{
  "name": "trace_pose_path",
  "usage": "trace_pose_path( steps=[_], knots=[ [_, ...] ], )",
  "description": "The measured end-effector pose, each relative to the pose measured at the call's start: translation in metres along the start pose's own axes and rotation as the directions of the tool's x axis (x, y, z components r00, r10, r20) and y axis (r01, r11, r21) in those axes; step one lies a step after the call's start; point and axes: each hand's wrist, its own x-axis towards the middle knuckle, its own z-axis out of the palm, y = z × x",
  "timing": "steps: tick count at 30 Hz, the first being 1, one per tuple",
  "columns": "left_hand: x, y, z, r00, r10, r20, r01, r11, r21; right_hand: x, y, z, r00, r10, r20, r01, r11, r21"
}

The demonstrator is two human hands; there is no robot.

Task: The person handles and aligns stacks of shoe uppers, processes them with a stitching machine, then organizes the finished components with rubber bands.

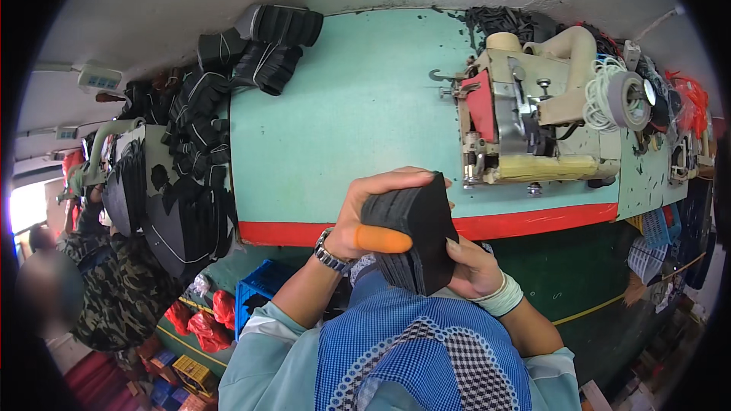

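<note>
A thick stack of black flat pieces (430, 232) is held up over my apron, just in front of the table edge. My left hand (359, 211) grips it from the left, fingers over its top and the thumb, in an orange finger cot (384, 240), pressed along the layered side. On the right, my right hand (474, 268) closes on the lower edge of the same stack, its thumb against the dark face. Some fingertips of both hands are hidden behind the stack.
A pale green table (343, 129) with a red front edge (533, 221) lies ahead. A beige machine (533, 114) stands on its right. Tied black bundles (266, 65) sit back left. A co-worker in camouflage (114, 281) is at far left, near a blue crate (263, 281).
</note>
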Motion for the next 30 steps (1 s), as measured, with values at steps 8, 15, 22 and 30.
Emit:
trace_pose_path(
  steps=[8, 15, 22, 30],
  knots=[
    [0.026, -0.024, 0.034, 0.983, -0.054, -0.174, 0.020, 0.982, -0.187, -0.042, -0.052, -0.031, 0.994, -0.105, 0.031, 0.110, 0.968, -0.225],
    [0.081, -0.001, 0.063, 0.862, -0.468, -0.196, 0.490, 0.669, 0.559, -0.072, -0.074, -0.058, 0.925, -0.336, -0.174, 0.165, 0.773, -0.613],
    [0.093, -0.010, 0.058, 0.835, -0.439, -0.331, 0.543, 0.754, 0.370, -0.063, -0.071, -0.061, 0.846, -0.420, -0.328, 0.233, 0.845, -0.481],
    [0.133, -0.019, 0.020, 0.555, -0.739, -0.381, 0.809, 0.373, 0.455, -0.050, -0.062, -0.066, 0.802, -0.330, -0.497, 0.256, 0.943, -0.212]
  ],
)
